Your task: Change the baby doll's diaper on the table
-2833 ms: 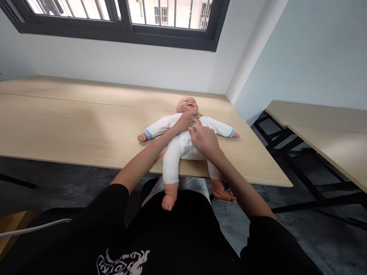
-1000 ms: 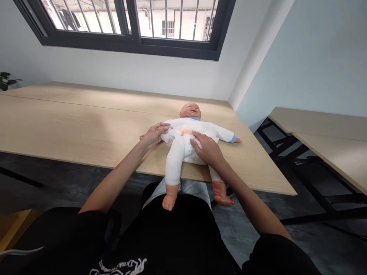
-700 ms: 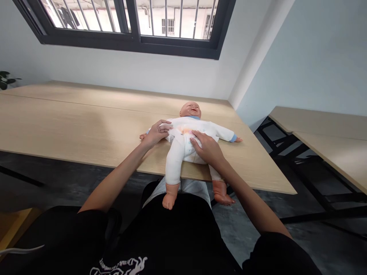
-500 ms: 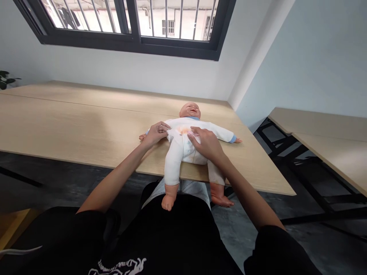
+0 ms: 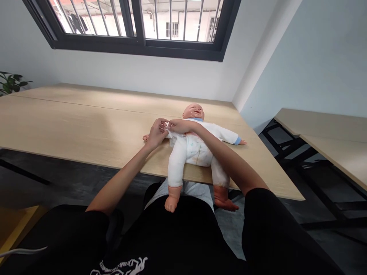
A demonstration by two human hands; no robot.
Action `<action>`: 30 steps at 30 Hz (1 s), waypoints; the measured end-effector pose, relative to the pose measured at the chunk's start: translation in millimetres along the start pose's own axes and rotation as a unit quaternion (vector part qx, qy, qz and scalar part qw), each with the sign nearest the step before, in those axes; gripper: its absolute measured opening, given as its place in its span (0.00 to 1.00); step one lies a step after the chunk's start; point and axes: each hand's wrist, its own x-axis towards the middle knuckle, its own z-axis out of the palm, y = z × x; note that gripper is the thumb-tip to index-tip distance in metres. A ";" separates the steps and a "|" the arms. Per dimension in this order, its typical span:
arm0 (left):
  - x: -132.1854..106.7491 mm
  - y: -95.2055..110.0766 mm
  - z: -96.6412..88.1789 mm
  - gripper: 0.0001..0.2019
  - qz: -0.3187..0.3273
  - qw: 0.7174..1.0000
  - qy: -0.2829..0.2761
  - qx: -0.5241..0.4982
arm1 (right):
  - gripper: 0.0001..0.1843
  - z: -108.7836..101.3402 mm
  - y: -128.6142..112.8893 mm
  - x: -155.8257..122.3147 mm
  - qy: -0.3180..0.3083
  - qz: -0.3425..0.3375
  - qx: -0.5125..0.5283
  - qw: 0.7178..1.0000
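A baby doll (image 5: 175,160) lies on its back on the wooden table (image 5: 86,130), head toward the window and feet hanging past the near edge. It wears a white top with blue cuffs and a white diaper (image 5: 199,151) with small printed marks. At the doll's waist, on the left side of the view, my left hand (image 5: 157,131) pinches the diaper's edge. My right hand (image 5: 180,126) reaches across the doll's belly to the same spot, its fingertips closed beside the left ones on the diaper. My right forearm covers part of the belly.
A barred window (image 5: 180,23) is in the wall behind the table. To the right stands another table (image 5: 321,126) on black folding legs. A plant (image 5: 13,83) shows at the far left, and a yellow object (image 5: 25,221) is at lower left.
My right hand has moved left from the doll's belly to meet my left hand at the diaper's side. The left hand stays at about the same place. The view has shifted slightly.
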 end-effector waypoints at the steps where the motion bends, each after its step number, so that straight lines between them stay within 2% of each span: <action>1: -0.6 1.1 0.1 0.14 0.009 1.000 0.001 0.012 | 0.07 0.1 0.8 -0.8 -0.017 0.000 0.011 1.000; 3: -1.9 3.5 0.5 0.11 0.030 0.999 -0.001 0.036 | 0.05 0.3 3.0 -4.7 -0.027 -0.011 0.040 0.999; 5: -2.7 5.1 0.8 0.10 0.036 0.998 -0.004 0.042 | 0.08 1.6 6.3 -8.6 -0.015 -0.028 0.081 0.996; 8: -2.4 5.1 1.2 0.09 0.010 1.000 0.014 0.004 | 0.08 5.7 13.9 -10.1 0.009 -0.030 0.147 0.989; 10: -1.6 4.8 1.3 0.09 -0.024 0.999 0.033 -0.034 | 0.09 9.2 20.3 -8.4 0.021 -0.026 0.185 0.982; 13: -1.2 5.3 1.8 0.06 -0.107 0.988 0.043 -0.104 | 0.12 14.0 30.0 -4.9 0.046 -0.052 0.246 0.967; 16: -2.6 5.9 2.8 0.11 -0.177 0.967 0.006 -0.182 | 0.13 18.1 37.9 -2.4 0.073 -0.092 0.303 0.946; 19: -4.2 5.3 3.2 0.21 -0.191 0.956 -0.046 -0.219 | 0.15 21.4 41.9 -1.1 0.089 -0.105 0.325 0.936; 22: -4.6 4.9 2.2 0.28 -0.206 0.947 -0.063 -0.237 | 0.20 22.2 41.4 -1.9 0.116 -0.095 0.334 0.930; 26: -3.4 7.2 0.1 0.26 -0.221 0.931 -0.073 -0.280 | 0.21 16.8 37.3 -7.9 0.087 -0.070 0.310 0.944; 30: -1.8 7.8 -1.3 0.20 -0.224 0.928 -0.060 -0.292 | 0.15 11.2 37.0 -12.8 0.073 -0.074 0.301 0.948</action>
